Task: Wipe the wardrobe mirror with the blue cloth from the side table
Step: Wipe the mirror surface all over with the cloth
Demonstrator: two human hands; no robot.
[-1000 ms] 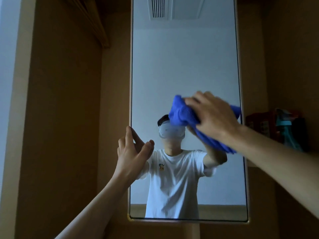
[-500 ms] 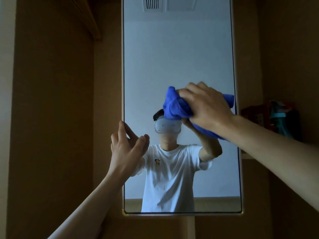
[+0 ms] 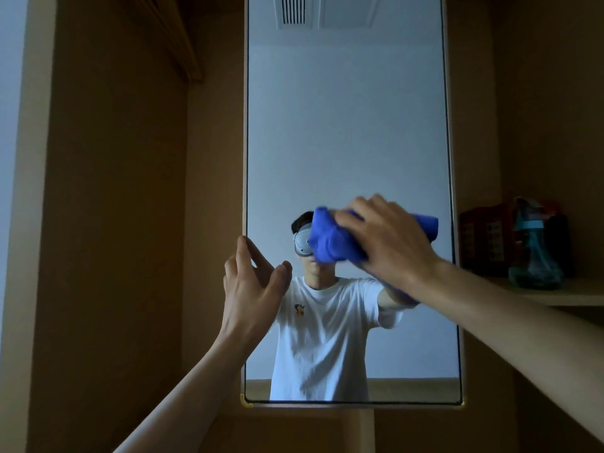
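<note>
So the blue cloth is bunched up flat against the glass of the wardrobe mirror, around mid-height and toward the right half. One end pokes out left of the knuckles and the other reaches almost to the mirror's right edge. The right hand sits on top of it, back of the hand facing the camera, fingers curled over the wad and gripping it against the glass, with the forearm stretched in from the lower right. The left hand is up at the mirror's left edge, fingers straight and a bit spread, fingertips touching the frame, thumb out over the glass, holding nothing. The reflection shows a person in a white T-shirt. Off to the right, a shelf carries a see-through bottle with a red box just beside it.
</note>
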